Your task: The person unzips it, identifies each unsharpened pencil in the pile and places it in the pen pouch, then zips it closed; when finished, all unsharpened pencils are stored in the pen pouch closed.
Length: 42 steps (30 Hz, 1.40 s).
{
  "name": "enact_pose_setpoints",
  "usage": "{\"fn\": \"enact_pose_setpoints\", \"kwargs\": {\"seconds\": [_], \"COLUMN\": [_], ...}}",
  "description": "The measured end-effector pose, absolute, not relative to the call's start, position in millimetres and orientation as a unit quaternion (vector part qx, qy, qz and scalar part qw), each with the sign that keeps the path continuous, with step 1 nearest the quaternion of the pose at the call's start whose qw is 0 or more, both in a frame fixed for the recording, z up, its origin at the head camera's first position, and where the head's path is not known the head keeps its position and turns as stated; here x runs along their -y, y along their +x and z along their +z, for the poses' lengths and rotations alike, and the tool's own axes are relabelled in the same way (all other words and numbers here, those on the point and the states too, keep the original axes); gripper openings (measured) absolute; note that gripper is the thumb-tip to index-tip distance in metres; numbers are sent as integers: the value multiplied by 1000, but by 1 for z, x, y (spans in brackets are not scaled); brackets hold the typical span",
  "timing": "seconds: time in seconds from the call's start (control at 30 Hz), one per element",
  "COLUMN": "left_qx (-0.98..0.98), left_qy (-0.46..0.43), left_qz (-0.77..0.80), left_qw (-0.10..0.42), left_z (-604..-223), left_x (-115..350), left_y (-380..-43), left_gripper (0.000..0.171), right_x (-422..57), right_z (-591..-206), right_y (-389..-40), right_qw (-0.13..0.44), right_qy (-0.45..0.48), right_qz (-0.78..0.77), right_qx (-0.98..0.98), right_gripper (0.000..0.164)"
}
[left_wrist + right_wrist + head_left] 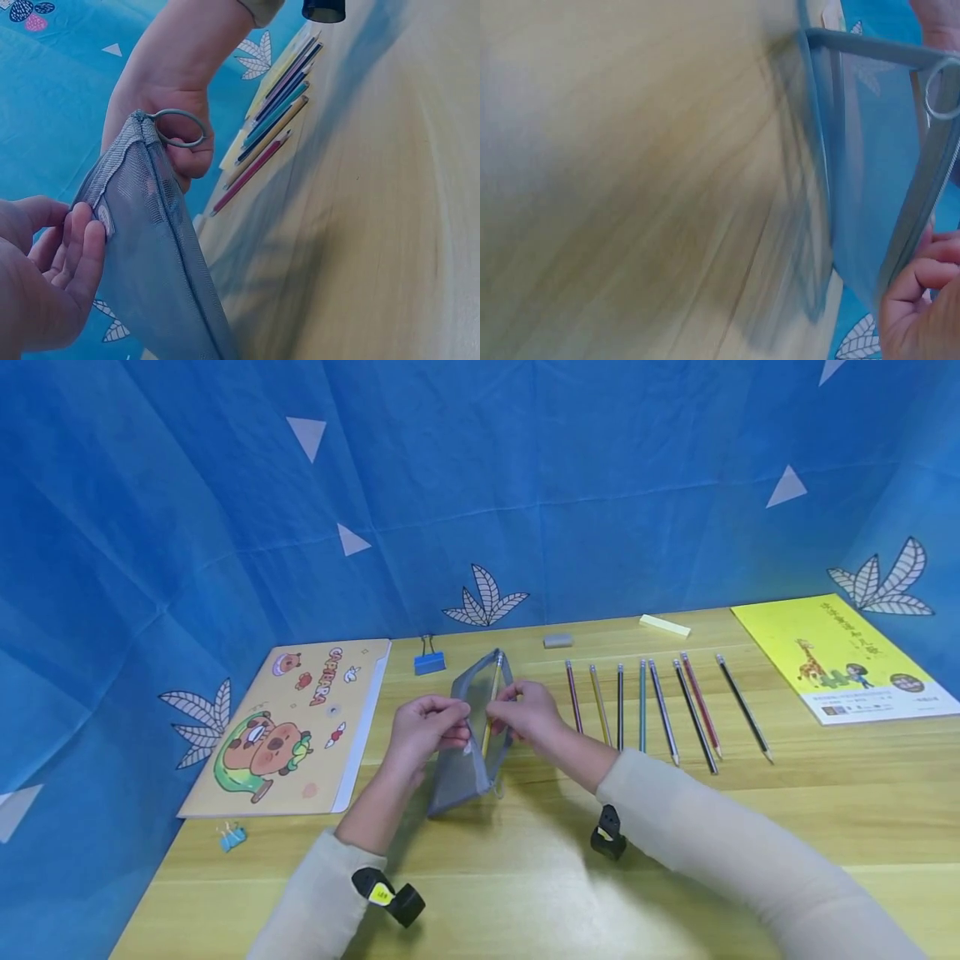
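A grey mesh zip pouch (pixel 457 777) is held up over the table, its mouth spread open. My left hand (pixel 431 727) pinches the near-left edge of the mouth between thumb and fingers. In the left wrist view, its fingertips grip the mesh beside a small pale label (pixel 105 220). A yellow pencil (pixel 497 681) stands nearly upright within the pouch's mouth. My right hand (pixel 528 712) pinches that pencil, with its curled fingers right at the pouch's right edge. A ring pull (pixel 180 127) hangs from the zip. The pencil's lower end is hidden by the pouch.
Several pencils (pixel 642 706) lie in a row to the right. Behind them are a grey cylinder (pixel 557 641) and a pale yellow block (pixel 664 626). A yellow booklet (pixel 840 652) lies far right, a capybara folder (pixel 300 735) left, with blue binder clips (pixel 430 662) nearby.
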<state>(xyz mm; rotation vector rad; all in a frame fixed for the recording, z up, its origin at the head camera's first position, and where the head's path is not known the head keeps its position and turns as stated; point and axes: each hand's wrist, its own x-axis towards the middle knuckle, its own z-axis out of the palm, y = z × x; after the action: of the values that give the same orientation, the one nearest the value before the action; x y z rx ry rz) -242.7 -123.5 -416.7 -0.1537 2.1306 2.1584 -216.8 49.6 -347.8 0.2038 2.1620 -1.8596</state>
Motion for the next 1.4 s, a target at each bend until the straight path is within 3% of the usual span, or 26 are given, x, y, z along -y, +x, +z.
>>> {"fn": "enact_pose_setpoints", "kwargs": {"seconds": [0.1,0.27,0.47,0.63,0.87,1.13,1.4], "left_qx": [-695,-700,-694,-690,-680,-672,-676], "left_qy": [-46,-57,-60,-59,-56,-50,-58], "left_qz": [715,709,715,720,730,738,734], "left_qw": [57,69,65,51,29,19,20], "left_z": [-413,-364,-339,-377,-430,-433,-433], "left_x": [121,105,98,112,129,131,132], "left_y": [-239,-208,-192,-214,-248,-248,-248], "left_gripper": [42,25,22,30,46,46,47], "right_x": [-51,-51,-57,-79,-142,-216,-287], "right_z": [-348,-349,-348,-345,-346,-356,-415], "right_y": [-219,-221,-219,-212,-211,-210,-239], "right_qw": [168,204,215,155,30,-57,-116], "right_qy": [70,57,46,39,54,125,156], "right_qz": [-634,-604,-608,-676,-714,-677,-645], "right_qx": [-752,-769,-763,-719,-698,-723,-739], "right_gripper": [21,19,23,28,39,33,50]}}
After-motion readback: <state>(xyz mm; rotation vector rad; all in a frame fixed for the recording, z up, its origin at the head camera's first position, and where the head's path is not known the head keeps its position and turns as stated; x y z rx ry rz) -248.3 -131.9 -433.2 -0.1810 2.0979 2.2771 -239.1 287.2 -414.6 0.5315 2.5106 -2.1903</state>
